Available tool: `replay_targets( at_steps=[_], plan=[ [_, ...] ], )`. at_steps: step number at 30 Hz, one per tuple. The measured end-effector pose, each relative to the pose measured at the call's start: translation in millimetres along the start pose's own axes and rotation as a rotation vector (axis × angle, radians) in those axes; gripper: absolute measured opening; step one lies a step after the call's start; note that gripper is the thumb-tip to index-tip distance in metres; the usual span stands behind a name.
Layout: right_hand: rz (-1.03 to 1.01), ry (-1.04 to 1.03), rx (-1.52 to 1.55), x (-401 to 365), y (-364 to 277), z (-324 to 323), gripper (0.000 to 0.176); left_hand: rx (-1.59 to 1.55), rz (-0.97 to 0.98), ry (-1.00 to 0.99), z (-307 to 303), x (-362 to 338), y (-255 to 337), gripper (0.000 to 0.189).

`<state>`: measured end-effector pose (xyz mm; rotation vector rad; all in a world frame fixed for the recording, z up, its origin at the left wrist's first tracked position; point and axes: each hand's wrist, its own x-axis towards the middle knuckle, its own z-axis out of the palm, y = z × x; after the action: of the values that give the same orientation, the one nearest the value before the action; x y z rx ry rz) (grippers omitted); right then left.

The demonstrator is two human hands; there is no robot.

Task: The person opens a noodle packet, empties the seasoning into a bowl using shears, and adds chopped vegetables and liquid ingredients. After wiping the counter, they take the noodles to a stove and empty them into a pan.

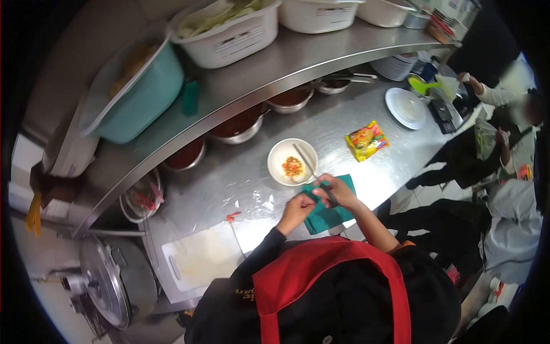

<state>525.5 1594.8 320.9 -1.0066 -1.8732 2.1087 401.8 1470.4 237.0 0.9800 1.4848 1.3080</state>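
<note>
My right hand (339,192) is closed around the dark handle of a knife (307,160), whose blade points away over the right side of a white bowl (277,155). Chopped red and pale bits (292,167) lie in the bowl. My left hand (297,213) is closed just left of the knife hand, with its fingers curled; whatever they hold, if anything, is hidden. Under and beside both hands lies a folded green cloth (327,221). A yellow instant noodle packet (366,141) rests to the right of the bowl.
A white cutting board (203,261) lies at left, near red scraps (232,217). Metal pots (238,136) line the back beneath a steel shelf (229,86) bearing tubs. A white plate (405,109) sits at right, with another person (504,120) beyond. A large lidded pot (114,281) stands lower left.
</note>
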Motion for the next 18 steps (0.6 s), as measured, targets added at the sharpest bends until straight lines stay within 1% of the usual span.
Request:
replay_targets(
  at_steps=[2, 5, 8, 9, 11, 12, 13, 15, 16, 18],
  plan=[
    [0.018, 0.038, -0.104, -4.2, -4.3, -4.5, 0.039, 0.136, -0.023, 0.013, 7.3, 0.6, 8.0, 0.007],
    [-0.143, 0.194, -0.374, -9.1, 6.8, -10.7, 0.043, 0.343, 0.09, -0.049, 8.5, -6.1, 13.4, 0.007],
    [-0.319, 0.398, -0.717, -25.8, 3.4, -12.2, 0.047, 0.439, 0.448, 0.007, 5.6, -17.6, 16.5, 0.01],
    [-0.229, 0.421, -0.717, -33.0, 2.9, -13.8, 0.048, 0.446, 0.439, 0.039, 2.1, -22.7, 18.3, 0.01],
    [-0.289, 0.454, -0.812, -45.2, 22.8, -25.6, 0.046, 0.463, 0.422, 0.1, -15.8, -36.1, 27.8, 0.011],
    [-0.32, 0.473, -0.857, -52.0, 32.9, -32.3, 0.045, 0.523, 0.454, 0.233, -25.1, -42.4, 27.8, 0.011],
    [-0.339, 0.444, -0.94, -61.6, 36.1, -37.3, 0.045, 0.58, 0.487, 0.365, -34.4, -48.9, 27.4, 0.012],
    [-0.375, 0.383, -1.105, -77.7, 38.5, -44.1, 0.047, 0.731, 0.38, 0.599, -53.7, -59.4, 25.7, 0.011],
    [-0.367, 0.364, -1.144, -79.4, 41.6, -44.9, 0.048, 0.839, 0.341, 0.642, -65.9, -63.3, 14.7, 0.021],
    [-0.342, 0.325, -1.224, -82.0, 50.5, -45.4, 0.05, 0.939, 0.152, 0.673, -75.3, -72.1, 20.0, 0.031]
  ],
)
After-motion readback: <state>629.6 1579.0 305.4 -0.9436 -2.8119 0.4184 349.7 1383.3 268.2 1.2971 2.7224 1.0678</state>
